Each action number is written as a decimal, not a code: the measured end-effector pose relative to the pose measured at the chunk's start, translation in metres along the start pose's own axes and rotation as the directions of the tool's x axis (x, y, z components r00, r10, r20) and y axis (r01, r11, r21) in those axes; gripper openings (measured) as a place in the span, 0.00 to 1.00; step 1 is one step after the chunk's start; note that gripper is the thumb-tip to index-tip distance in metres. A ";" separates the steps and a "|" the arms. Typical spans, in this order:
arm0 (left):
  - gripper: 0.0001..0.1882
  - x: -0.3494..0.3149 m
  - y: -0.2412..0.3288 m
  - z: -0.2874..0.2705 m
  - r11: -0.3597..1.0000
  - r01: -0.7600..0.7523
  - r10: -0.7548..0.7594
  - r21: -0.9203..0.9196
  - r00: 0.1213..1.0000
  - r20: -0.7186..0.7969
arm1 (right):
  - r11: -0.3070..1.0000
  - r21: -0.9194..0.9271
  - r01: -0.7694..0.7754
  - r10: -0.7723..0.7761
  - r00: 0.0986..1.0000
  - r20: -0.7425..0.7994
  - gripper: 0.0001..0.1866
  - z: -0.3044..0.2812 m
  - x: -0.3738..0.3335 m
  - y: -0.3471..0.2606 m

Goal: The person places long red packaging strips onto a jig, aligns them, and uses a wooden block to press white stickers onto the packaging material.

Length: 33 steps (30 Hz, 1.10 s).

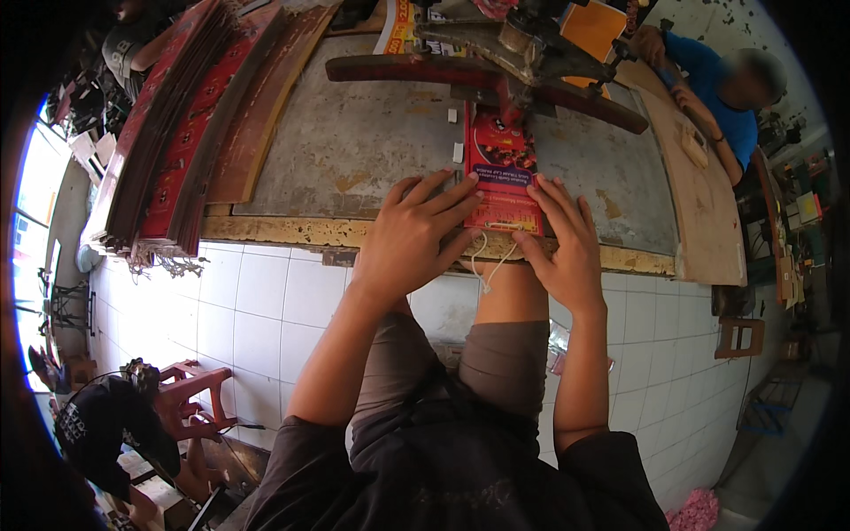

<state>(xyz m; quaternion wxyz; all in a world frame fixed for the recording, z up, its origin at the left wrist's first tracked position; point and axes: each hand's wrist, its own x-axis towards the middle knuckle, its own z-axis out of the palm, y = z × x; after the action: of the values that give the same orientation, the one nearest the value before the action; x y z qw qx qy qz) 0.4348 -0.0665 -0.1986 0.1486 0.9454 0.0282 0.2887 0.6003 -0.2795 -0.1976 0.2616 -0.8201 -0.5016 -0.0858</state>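
A flat red printed paper bag (502,159) with a purple band lies on the worn grey tabletop (354,133). Its far end is beneath a heavy metal press (513,62) with long dark-red arms. From its near edge a white cord handle (485,276) hangs over the table's front. My left hand (416,230) is open, fingers spread along the bag's left edge and fingertips touching it. On the opposite edge rests my right hand (567,243), also open, with its fingers apart and its thumb by the cord. Both hands hide parts of the bag's sides.
Tall stacks of red printed bags (190,133) with dangling cords stand at the table's left. Two small white blocks (458,152) sit beside the bag. A co-worker in a blue shirt (717,97) is at the right; another person (111,425) is lower left near a red stool (195,398).
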 end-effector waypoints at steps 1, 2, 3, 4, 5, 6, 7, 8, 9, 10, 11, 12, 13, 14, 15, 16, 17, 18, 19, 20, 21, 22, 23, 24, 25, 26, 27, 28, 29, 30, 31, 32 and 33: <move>0.22 0.000 0.000 0.000 1.000 -0.002 0.002 -0.002 1.000 -0.001 | 1.000 0.000 0.002 -0.002 1.000 0.000 0.33 0.000 0.000 0.000; 0.22 0.000 0.000 0.000 1.000 0.000 0.000 -0.003 1.000 0.002 | 1.000 0.003 0.000 0.000 1.000 0.000 0.33 0.000 0.000 0.000; 0.22 0.000 0.000 0.000 1.000 0.001 -0.001 -0.004 1.000 0.004 | 1.000 0.005 -0.001 0.001 1.000 0.000 0.33 0.000 0.000 -0.001; 0.22 0.000 0.000 -0.001 1.000 0.003 -0.003 -0.005 1.000 0.006 | 1.000 0.008 -0.002 0.002 1.000 -0.001 0.33 0.000 0.000 -0.002; 0.22 0.000 0.000 -0.001 1.000 0.002 -0.002 -0.006 1.000 0.006 | 1.000 0.010 -0.001 0.001 1.000 -0.003 0.33 0.000 0.000 -0.002; 0.22 0.000 0.000 -0.001 1.000 0.001 -0.001 -0.007 1.000 0.006 | 1.000 0.011 0.000 0.000 1.000 -0.005 0.33 -0.001 0.000 -0.002; 0.22 0.000 0.001 -0.002 1.000 0.000 0.000 -0.009 1.000 0.006 | 1.000 0.013 0.000 0.000 1.000 -0.008 0.33 -0.001 0.000 -0.002; 0.22 0.000 0.001 -0.002 1.000 0.005 -0.005 -0.009 1.000 0.009 | 1.000 0.015 -0.001 0.001 1.000 -0.005 0.33 -0.001 -0.001 -0.002; 0.22 0.001 0.001 -0.002 1.000 0.009 -0.009 -0.009 1.000 0.013 | 1.000 0.017 -0.003 0.003 1.000 -0.003 0.33 -0.001 -0.001 -0.002; 0.23 0.001 0.002 -0.002 1.000 0.013 -0.013 -0.009 1.000 0.016 | 1.000 0.018 -0.005 0.005 1.000 -0.001 0.33 -0.001 -0.001 -0.001; 0.23 0.002 0.002 -0.002 1.000 0.016 -0.015 -0.010 1.000 0.018 | 1.000 0.016 -0.005 0.005 1.000 0.001 0.34 -0.002 -0.001 -0.001; 0.23 0.002 0.002 -0.003 1.000 0.017 -0.017 -0.011 1.000 0.020 | 1.000 0.012 -0.006 0.006 1.000 0.002 0.34 -0.002 0.000 -0.002; 0.23 0.002 0.002 -0.003 1.000 0.018 -0.017 -0.013 1.000 0.022 | 1.000 0.009 -0.008 0.008 1.000 0.003 0.34 -0.002 -0.001 -0.002; 0.23 0.002 0.002 -0.004 1.000 0.018 -0.018 -0.011 1.000 0.024 | 1.000 0.008 -0.002 0.002 1.000 -0.003 0.34 -0.002 -0.001 -0.002; 0.23 0.002 0.002 -0.003 1.000 0.018 -0.018 -0.009 0.999 0.027 | 1.000 0.007 0.003 -0.003 1.000 -0.008 0.34 -0.001 -0.001 -0.002; 0.23 0.002 0.002 -0.003 1.000 0.018 -0.018 -0.008 0.999 0.029 | 1.000 0.005 0.008 -0.008 1.000 -0.014 0.34 -0.001 -0.002 -0.001; 0.23 0.003 0.003 -0.003 1.000 0.022 -0.021 -0.006 0.999 0.035 | 1.000 -0.021 0.014 -0.014 1.000 -0.022 0.35 -0.001 -0.002 -0.001; 0.23 0.003 0.004 -0.003 1.000 0.025 -0.025 -0.004 0.999 0.041 | 1.000 -0.016 0.013 -0.014 1.000 -0.026 0.35 -0.001 -0.003 0.000; 0.24 0.004 0.005 -0.003 1.000 0.027 -0.027 -0.003 0.999 0.047 | 1.000 -0.011 0.012 -0.012 0.999 -0.030 0.35 -0.002 -0.002 0.001; 0.24 0.004 0.005 -0.003 1.000 0.028 -0.028 0.009 0.998 0.059 | 1.000 -0.001 0.009 -0.009 0.999 -0.038 0.35 -0.001 -0.003 0.001; 0.24 0.004 0.006 -0.004 0.999 0.027 -0.029 0.020 0.997 0.070 | 1.000 -0.002 0.011 -0.011 0.999 -0.045 0.35 0.002 -0.004 0.002; 0.24 0.005 0.006 -0.004 0.999 0.027 -0.029 0.031 0.996 0.082 | 1.000 0.010 0.011 -0.011 0.999 -0.047 0.35 0.002 -0.004 0.002; 0.24 0.005 0.006 -0.004 0.999 0.022 -0.025 0.032 0.995 0.094 | 1.000 0.020 0.007 -0.006 0.999 -0.049 0.35 0.001 -0.005 0.002; 0.24 0.007 0.008 -0.005 0.999 0.027 -0.030 0.029 0.995 0.093 | 1.000 0.031 0.003 -0.001 0.999 -0.050 0.35 0.001 -0.005 0.002; 0.24 0.009 0.010 -0.006 0.999 0.033 -0.035 0.025 0.995 0.093 | 1.000 0.029 0.011 -0.009 0.998 -0.070 0.36 0.003 -0.005 0.005; 0.24 0.009 0.014 -0.006 0.999 0.046 -0.048 0.022 0.995 0.091 | 0.999 0.032 0.010 -0.008 0.997 -0.080 0.36 0.004 -0.006 0.005; 0.25 0.009 0.014 -0.007 0.998 0.055 -0.057 0.023 0.993 0.101 | 0.999 0.036 0.011 -0.008 0.996 -0.090 0.36 0.004 -0.006 0.004; 0.25 0.010 0.013 -0.007 0.998 0.053 -0.055 0.027 0.993 0.103 | 0.999 0.039 0.013 -0.009 0.995 -0.100 0.36 0.005 -0.006 0.004; 0.25 0.010 0.013 -0.006 0.998 0.055 -0.058 0.030 0.993 0.105 | 0.999 0.039 0.023 -0.019 0.995 -0.101 0.36 0.006 -0.006 0.005; 0.25 0.011 0.013 -0.006 0.998 0.058 -0.061 0.034 0.992 0.106 | 0.999 0.033 0.019 -0.016 0.995 -0.103 0.37 0.006 -0.007 0.005; 0.25 0.012 0.015 -0.006 0.998 0.050 -0.055 0.046 0.992 0.111 | 0.999 0.028 0.017 -0.014 0.994 -0.105 0.37 0.006 -0.007 0.006; 0.25 0.011 0.016 -0.006 0.997 0.053 -0.058 0.049 0.992 0.116 | 0.999 0.027 0.019 -0.016 0.994 -0.108 0.37 0.008 -0.007 0.006; 0.25 0.011 0.016 -0.006 0.997 0.056 -0.062 0.052 0.991 0.120 | 0.999 0.026 0.019 -0.016 0.993 -0.113 0.38 0.009 -0.007 0.006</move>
<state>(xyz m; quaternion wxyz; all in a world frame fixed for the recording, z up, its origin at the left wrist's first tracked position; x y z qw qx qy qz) 0.4403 -0.0789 -0.1829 0.1355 0.9633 0.0541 0.2251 0.6012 -0.2824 -0.2102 0.2998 -0.8059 -0.4944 -0.1276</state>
